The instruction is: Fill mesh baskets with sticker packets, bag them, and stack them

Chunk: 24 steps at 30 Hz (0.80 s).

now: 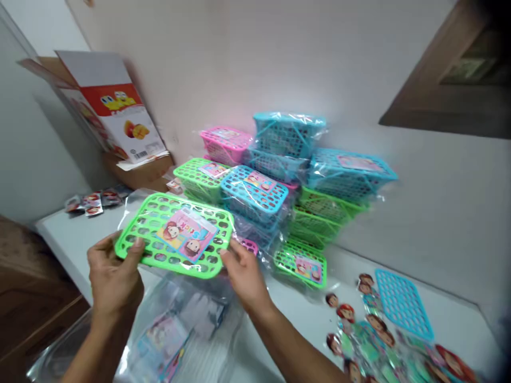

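Gripping a green perforated lid (175, 236) at both ends, left hand (114, 279) and right hand (245, 276) should hold it level.

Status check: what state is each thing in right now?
green lid: held above the table, sticker up.
left hand: gripping its left edge.
right hand: gripping its right edge.
basket stack: piled, wrapped in clear plastic.
blue lid: flat on table.
cardboard box: open.
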Each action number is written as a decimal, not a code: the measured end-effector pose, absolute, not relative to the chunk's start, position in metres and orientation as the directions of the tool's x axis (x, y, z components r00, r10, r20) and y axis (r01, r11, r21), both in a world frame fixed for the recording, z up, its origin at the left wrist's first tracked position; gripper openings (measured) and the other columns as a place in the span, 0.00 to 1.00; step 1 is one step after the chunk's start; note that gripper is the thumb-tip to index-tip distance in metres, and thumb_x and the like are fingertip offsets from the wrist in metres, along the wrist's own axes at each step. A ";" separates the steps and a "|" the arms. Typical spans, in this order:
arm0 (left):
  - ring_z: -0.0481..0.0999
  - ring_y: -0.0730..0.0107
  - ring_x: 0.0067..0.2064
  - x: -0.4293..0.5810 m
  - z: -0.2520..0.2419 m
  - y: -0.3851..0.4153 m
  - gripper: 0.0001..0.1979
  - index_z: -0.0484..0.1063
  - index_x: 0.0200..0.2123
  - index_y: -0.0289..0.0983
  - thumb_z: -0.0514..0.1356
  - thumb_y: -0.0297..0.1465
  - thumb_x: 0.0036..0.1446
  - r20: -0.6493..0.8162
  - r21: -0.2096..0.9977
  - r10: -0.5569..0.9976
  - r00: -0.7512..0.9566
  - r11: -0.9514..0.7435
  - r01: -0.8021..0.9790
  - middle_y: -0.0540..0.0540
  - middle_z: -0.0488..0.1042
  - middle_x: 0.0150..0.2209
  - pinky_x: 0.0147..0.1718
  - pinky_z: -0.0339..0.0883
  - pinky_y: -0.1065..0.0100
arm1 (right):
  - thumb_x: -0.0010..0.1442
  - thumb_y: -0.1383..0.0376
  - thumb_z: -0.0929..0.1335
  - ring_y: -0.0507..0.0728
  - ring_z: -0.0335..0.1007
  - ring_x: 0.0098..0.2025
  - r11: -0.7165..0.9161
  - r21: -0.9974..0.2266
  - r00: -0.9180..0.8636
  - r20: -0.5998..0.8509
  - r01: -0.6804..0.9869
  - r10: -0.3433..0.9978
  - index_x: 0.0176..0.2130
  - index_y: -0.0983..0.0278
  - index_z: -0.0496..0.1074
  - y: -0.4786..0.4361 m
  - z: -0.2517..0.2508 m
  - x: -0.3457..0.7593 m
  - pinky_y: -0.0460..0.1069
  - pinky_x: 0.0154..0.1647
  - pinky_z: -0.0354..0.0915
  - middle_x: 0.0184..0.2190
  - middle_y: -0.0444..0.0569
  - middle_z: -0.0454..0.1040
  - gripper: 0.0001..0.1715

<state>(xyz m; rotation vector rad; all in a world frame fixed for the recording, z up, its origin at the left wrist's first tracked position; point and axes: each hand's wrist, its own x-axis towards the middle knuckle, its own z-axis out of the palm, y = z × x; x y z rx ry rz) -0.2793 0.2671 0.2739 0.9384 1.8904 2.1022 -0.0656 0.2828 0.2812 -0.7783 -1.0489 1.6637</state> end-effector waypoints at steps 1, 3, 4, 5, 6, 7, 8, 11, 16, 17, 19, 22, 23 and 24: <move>0.74 0.68 0.43 -0.255 0.279 0.256 0.32 0.64 0.49 0.40 0.69 0.41 0.40 0.330 0.943 0.539 -0.775 -0.213 0.254 0.48 0.72 0.44 0.53 0.64 0.55 | 0.58 0.60 0.65 0.56 0.73 0.44 -0.137 -0.920 -0.291 -0.026 -0.368 0.956 0.53 0.59 0.70 0.271 0.283 -0.044 0.53 0.50 0.68 0.43 0.43 0.78 0.23; 0.72 0.65 0.48 -0.203 0.283 0.237 0.30 0.63 0.50 0.41 0.68 0.41 0.44 0.299 0.954 0.576 -0.761 -0.187 0.234 0.47 0.71 0.48 0.54 0.64 0.57 | 0.60 0.60 0.65 0.57 0.72 0.46 -0.118 -0.943 -0.237 -0.043 -0.310 0.971 0.55 0.58 0.69 0.250 0.282 0.001 0.54 0.52 0.66 0.47 0.44 0.76 0.24; 0.72 0.63 0.50 -0.176 0.282 0.230 0.29 0.62 0.50 0.41 0.66 0.42 0.46 0.282 0.959 0.591 -0.756 -0.167 0.227 0.46 0.70 0.49 0.53 0.65 0.59 | 0.60 0.59 0.64 0.57 0.71 0.48 -0.112 -0.954 -0.209 -0.054 -0.279 0.977 0.55 0.58 0.69 0.240 0.279 0.025 0.55 0.53 0.65 0.48 0.45 0.76 0.24; 0.71 0.63 0.51 -0.150 0.278 0.224 0.28 0.61 0.50 0.42 0.66 0.42 0.48 0.257 0.966 0.615 -0.746 -0.146 0.212 0.46 0.70 0.49 0.51 0.67 0.61 | 0.60 0.59 0.65 0.58 0.71 0.49 -0.110 -0.963 -0.175 -0.068 -0.245 0.982 0.55 0.59 0.69 0.232 0.275 0.049 0.55 0.54 0.65 0.49 0.46 0.75 0.24; 0.71 0.62 0.51 -0.124 0.271 0.219 0.27 0.61 0.51 0.42 0.65 0.42 0.49 0.224 0.974 0.647 -0.729 -0.129 0.185 0.46 0.69 0.49 0.50 0.67 0.63 | 0.60 0.58 0.65 0.59 0.71 0.50 -0.115 -0.971 -0.136 -0.088 -0.212 0.987 0.55 0.60 0.69 0.226 0.268 0.074 0.55 0.54 0.64 0.49 0.47 0.75 0.24; 0.71 0.63 0.50 -0.097 0.262 0.217 0.27 0.60 0.51 0.42 0.64 0.42 0.50 0.188 0.982 0.679 -0.709 -0.112 0.154 0.46 0.69 0.49 0.48 0.68 0.64 | 0.60 0.57 0.65 0.59 0.70 0.50 -0.128 -0.975 -0.094 -0.112 -0.181 0.989 0.55 0.60 0.70 0.221 0.261 0.099 0.56 0.55 0.64 0.50 0.48 0.75 0.25; 0.72 0.63 0.50 -0.072 0.252 0.215 0.26 0.59 0.51 0.43 0.62 0.43 0.52 0.144 0.989 0.718 -0.681 -0.086 0.118 0.45 0.69 0.49 0.47 0.69 0.64 | 0.59 0.56 0.66 0.60 0.70 0.51 -0.144 -0.978 -0.049 -0.138 -0.151 0.989 0.54 0.60 0.70 0.218 0.252 0.124 0.56 0.56 0.63 0.50 0.48 0.75 0.25; 0.71 0.61 0.51 0.000 0.211 0.217 0.24 0.56 0.53 0.43 0.57 0.44 0.57 0.030 0.998 0.806 -0.592 0.009 0.062 0.42 0.67 0.50 0.49 0.67 0.62 | 0.57 0.55 0.67 0.61 0.70 0.51 -0.180 -0.981 0.088 -0.186 -0.078 0.979 0.53 0.61 0.71 0.219 0.220 0.195 0.58 0.57 0.62 0.49 0.50 0.76 0.26; 0.67 0.56 0.56 0.074 0.147 0.241 0.23 0.56 0.54 0.39 0.52 0.45 0.61 -0.038 0.989 0.879 -0.474 0.102 0.109 0.37 0.66 0.53 0.55 0.60 0.55 | 0.46 0.55 0.72 0.63 0.73 0.46 -0.281 -0.960 0.255 -0.276 -0.017 0.927 0.47 0.65 0.76 0.246 0.155 0.272 0.55 0.49 0.68 0.41 0.52 0.79 0.29; 0.67 0.55 0.56 0.080 0.137 0.249 0.23 0.56 0.53 0.38 0.52 0.44 0.61 -0.024 0.987 0.887 -0.461 0.094 0.129 0.36 0.66 0.53 0.55 0.60 0.54 | 0.45 0.55 0.73 0.63 0.74 0.45 -0.298 -0.954 0.271 -0.293 -0.023 0.917 0.45 0.66 0.76 0.255 0.142 0.279 0.54 0.46 0.70 0.39 0.52 0.80 0.29; 0.67 0.55 0.56 0.082 0.122 0.269 0.23 0.56 0.54 0.36 0.51 0.44 0.61 0.014 0.982 0.897 -0.442 0.071 0.176 0.34 0.67 0.53 0.55 0.59 0.53 | 0.43 0.53 0.73 0.62 0.75 0.42 -0.315 -0.948 0.280 -0.315 -0.045 0.907 0.44 0.68 0.76 0.273 0.120 0.284 0.52 0.42 0.71 0.36 0.52 0.80 0.31; 0.64 0.56 0.60 0.074 0.106 0.302 0.27 0.52 0.59 0.34 0.50 0.42 0.62 0.052 0.970 0.909 -0.413 0.053 0.237 0.31 0.64 0.57 0.58 0.56 0.55 | 0.43 0.51 0.73 0.60 0.75 0.41 -0.333 -0.937 0.256 -0.349 -0.103 0.902 0.47 0.68 0.74 0.303 0.096 0.275 0.50 0.38 0.71 0.38 0.51 0.80 0.35; 0.61 0.57 0.62 0.071 0.103 0.312 0.29 0.50 0.61 0.32 0.50 0.42 0.62 0.055 0.966 0.915 -0.399 0.053 0.254 0.30 0.61 0.59 0.60 0.54 0.56 | 0.44 0.49 0.72 0.60 0.75 0.41 -0.344 -0.932 0.252 -0.363 -0.118 0.897 0.49 0.68 0.73 0.313 0.091 0.270 0.50 0.38 0.71 0.40 0.51 0.79 0.37; 0.57 0.57 0.64 0.068 0.100 0.321 0.30 0.48 0.62 0.31 0.49 0.42 0.62 0.058 0.960 0.921 -0.385 0.054 0.274 0.29 0.58 0.62 0.62 0.51 0.57 | 0.44 0.48 0.72 0.60 0.75 0.43 -0.354 -0.926 0.251 -0.376 -0.127 0.892 0.51 0.68 0.72 0.323 0.087 0.266 0.50 0.38 0.71 0.43 0.52 0.78 0.40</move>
